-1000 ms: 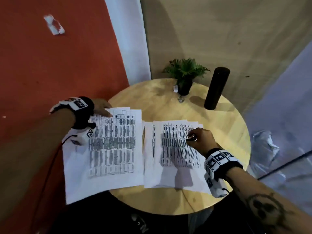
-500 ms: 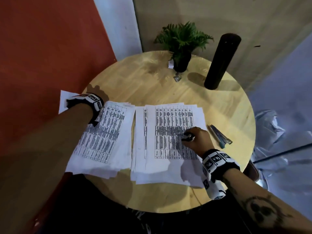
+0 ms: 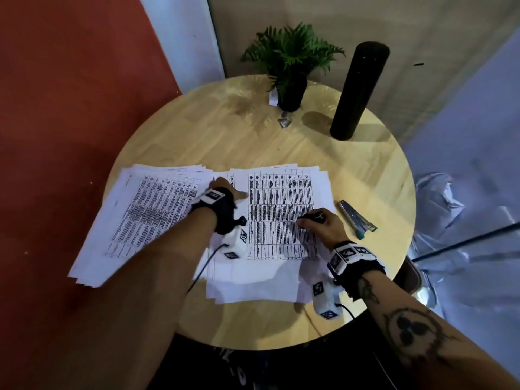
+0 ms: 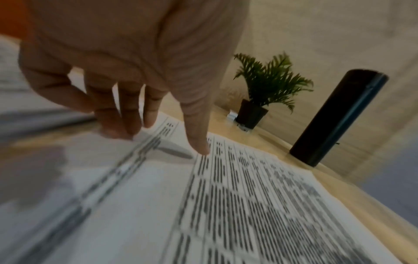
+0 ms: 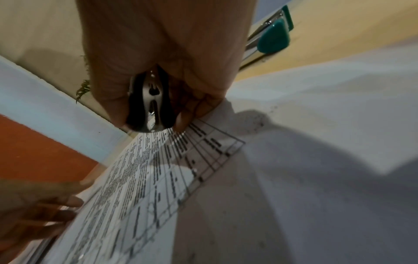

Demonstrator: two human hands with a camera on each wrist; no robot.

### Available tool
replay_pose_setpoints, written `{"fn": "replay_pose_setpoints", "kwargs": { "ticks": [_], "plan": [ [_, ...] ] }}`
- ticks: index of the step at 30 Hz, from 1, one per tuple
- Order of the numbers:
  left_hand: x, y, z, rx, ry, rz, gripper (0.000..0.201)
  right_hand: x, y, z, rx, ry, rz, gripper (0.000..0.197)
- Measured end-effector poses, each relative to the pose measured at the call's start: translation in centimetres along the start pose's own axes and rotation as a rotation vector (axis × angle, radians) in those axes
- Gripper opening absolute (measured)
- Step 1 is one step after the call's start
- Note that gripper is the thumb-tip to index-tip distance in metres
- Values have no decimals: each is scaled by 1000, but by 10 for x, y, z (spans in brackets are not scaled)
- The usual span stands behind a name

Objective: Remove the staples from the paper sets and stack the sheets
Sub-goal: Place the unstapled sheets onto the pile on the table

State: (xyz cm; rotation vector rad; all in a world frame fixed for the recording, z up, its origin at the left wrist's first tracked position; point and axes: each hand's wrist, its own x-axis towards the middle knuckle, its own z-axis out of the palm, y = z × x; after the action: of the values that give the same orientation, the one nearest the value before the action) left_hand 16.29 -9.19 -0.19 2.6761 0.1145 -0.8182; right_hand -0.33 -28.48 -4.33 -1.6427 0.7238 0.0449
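Round wooden table: right hand clenches staple remover on right paper set; left hand flat, fingers spread. Risk: near-left stack overhangs edge, could slide off.

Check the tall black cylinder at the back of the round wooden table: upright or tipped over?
Upright. The tall black cylinder stands on its end on the round wooden table, beside the small potted plant, its shadow falling across the tabletop.
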Motion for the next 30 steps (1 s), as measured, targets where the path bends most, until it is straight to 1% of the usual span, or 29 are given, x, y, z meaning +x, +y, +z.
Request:
{"fn": "replay_pose_setpoints", "kwargs": {
  "ticks": [2, 3, 4, 6, 8, 9, 10, 12, 13, 15, 18, 20, 23, 24, 26, 27, 28, 29, 30],
  "plan": [
    [-2, 2, 14, -39, 49, -76, 90, 3, 2, 0, -46, 4, -24, 21],
    [-3, 4, 16, -52, 50, -101, 92, 4, 3, -1, -62, -3, -32, 20],
    [-3, 5, 17, -76, 47, -112, 91, 6, 4, -1, -63, -12, -29, 20],
    [-1, 7, 15, -85, 6, -127, 79, 9, 6, -2, -45, -17, -6, 22],
    [0, 9, 14, -87, -12, -139, 60, 12, 7, -3, -34, -20, 10, 24],
    [1, 10, 14, -85, -15, -156, 59, 12, 8, -3, -27, -28, 14, 25],
    [1, 10, 15, -88, 1, -165, 69, 13, 9, -3, -20, -32, 18, 26],
    [1, 11, 17, -51, 76, -198, 103, 14, 9, -2, -11, -34, 28, 29],
    [0, 12, 18, 5, 102, -204, 108, 14, 10, -2, -9, -38, 28, 29],
    [2, 14, 21, 91, 111, -183, 98, 15, 9, -3, -16, -49, 30, 30],
    [2, 16, 22, 93, 91, -168, 84, 14, 9, -3, -13, -62, 25, 32],
    [8, 16, 24, 39, 82, -155, 82, 14, 8, -3, -20, -70, 35, 32],
    [16, 14, 29, -179, 51, -126, 85, 13, 8, -4, -7, -81, 50, 31],
    [16, 13, 29, -256, 56, -128, 91, 13, 8, -4, 2, -82, 46, 30],
    [22, 8, 26, -403, 98, -211, 112, 12, 7, -4, 4, -76, 39, 28],
    [18, 7, 23, -456, 109, -260, 118, 12, 7, -5, 3, -70, 40, 27],
    [14, 5, 18, -549, 89, -298, 118, 11, 6, -5, 7, -75, 36, 26],
    [14, 0, 17, -611, 47, -314, 112, 11, 6, -5, 10, -80, 37, 27],
    [6, -2, 13, -649, -12, -311, 100, 12, 7, -5, 10, -86, 33, 27]
  ]
}}
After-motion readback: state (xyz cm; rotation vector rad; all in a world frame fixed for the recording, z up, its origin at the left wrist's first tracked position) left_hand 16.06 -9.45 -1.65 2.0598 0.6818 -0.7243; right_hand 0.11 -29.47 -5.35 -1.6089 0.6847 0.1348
